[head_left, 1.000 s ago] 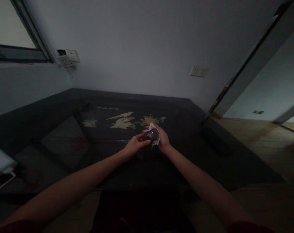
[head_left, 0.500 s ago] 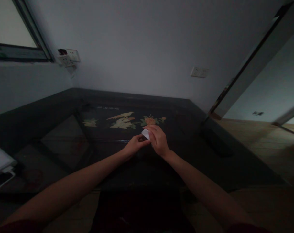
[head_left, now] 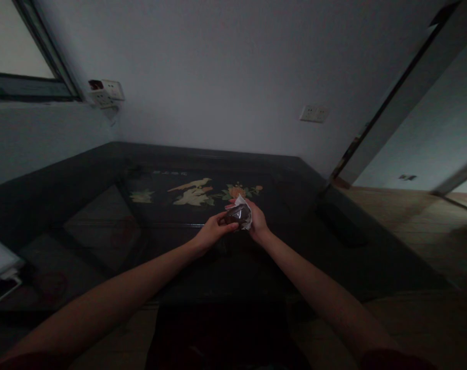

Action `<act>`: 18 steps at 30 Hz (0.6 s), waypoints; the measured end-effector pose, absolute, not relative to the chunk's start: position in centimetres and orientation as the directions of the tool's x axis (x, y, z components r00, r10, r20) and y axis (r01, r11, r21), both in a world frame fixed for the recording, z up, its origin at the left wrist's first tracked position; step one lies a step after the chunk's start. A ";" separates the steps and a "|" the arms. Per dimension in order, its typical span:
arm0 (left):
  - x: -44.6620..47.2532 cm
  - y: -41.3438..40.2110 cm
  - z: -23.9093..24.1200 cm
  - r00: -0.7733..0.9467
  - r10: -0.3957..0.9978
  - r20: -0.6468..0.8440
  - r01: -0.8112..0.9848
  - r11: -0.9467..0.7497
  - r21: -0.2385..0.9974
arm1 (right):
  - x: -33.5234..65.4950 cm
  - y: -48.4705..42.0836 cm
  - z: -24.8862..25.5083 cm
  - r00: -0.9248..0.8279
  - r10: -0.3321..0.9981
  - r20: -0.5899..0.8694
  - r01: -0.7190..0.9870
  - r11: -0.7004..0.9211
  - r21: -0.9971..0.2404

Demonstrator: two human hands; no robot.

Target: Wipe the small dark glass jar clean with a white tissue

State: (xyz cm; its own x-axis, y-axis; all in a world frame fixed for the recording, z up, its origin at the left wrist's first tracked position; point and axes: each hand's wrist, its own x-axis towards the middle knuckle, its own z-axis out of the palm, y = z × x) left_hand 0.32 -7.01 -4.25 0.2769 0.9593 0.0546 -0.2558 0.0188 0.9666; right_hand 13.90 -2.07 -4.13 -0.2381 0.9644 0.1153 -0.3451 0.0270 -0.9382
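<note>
My left hand (head_left: 213, 229) grips the near left side of a small dark, shiny, faceted object (head_left: 238, 214), its thumb along the near edge. Whether it is glass or something else, I cannot tell. A crumpled white tissue (head_left: 248, 220) lies against the object's far and right sides. Behind the tissue, my right hand (head_left: 260, 224) is closed around it, with most of its fingers hidden. Both hands are held together over the dark tabletop (head_left: 256, 267).
Bird and flower pictures (head_left: 192, 194) decorate the tabletop. A dark oblong object (head_left: 341, 226) lies toward the right, and a white device with a cable (head_left: 2, 262) sits at the left edge. Sockets (head_left: 314, 113) are on the wall behind.
My right hand has turned and opened out the tissue, which now spreads around the dark object's right side. The object's shiny face has come into view; my left hand has barely moved.
</note>
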 end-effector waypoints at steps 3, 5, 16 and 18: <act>0.3 -7.0 -4.3 0.281 0.959 0.040 -0.264 0.037 0.964 | 14.0 -2.5 -4.0 -0.192 0.962 0.195 -0.289 0.134 -0.948; 0.3 -7.0 -4.4 0.281 0.959 0.029 -0.249 0.043 0.967 | 14.2 -2.9 -3.8 -0.114 0.931 0.346 -0.147 0.329 -0.933; 0.0 -6.1 -5.7 0.233 0.971 0.048 -0.138 -0.016 0.990 | 14.6 -4.9 -2.1 -0.395 0.580 0.712 0.364 0.811 -0.458; 0.1 -6.1 -5.8 0.240 0.969 0.055 -0.162 -0.015 0.987 | 14.5 -4.6 -2.2 -0.376 0.594 0.711 0.346 0.802 -0.487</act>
State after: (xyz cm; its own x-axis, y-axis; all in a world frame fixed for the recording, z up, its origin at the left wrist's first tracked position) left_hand 0.11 -6.11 -5.75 0.2403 0.9692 0.0546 -0.1621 -0.0154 0.9866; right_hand 14.54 -4.65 -2.21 -0.3761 0.5937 0.7114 0.3461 0.8022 -0.4865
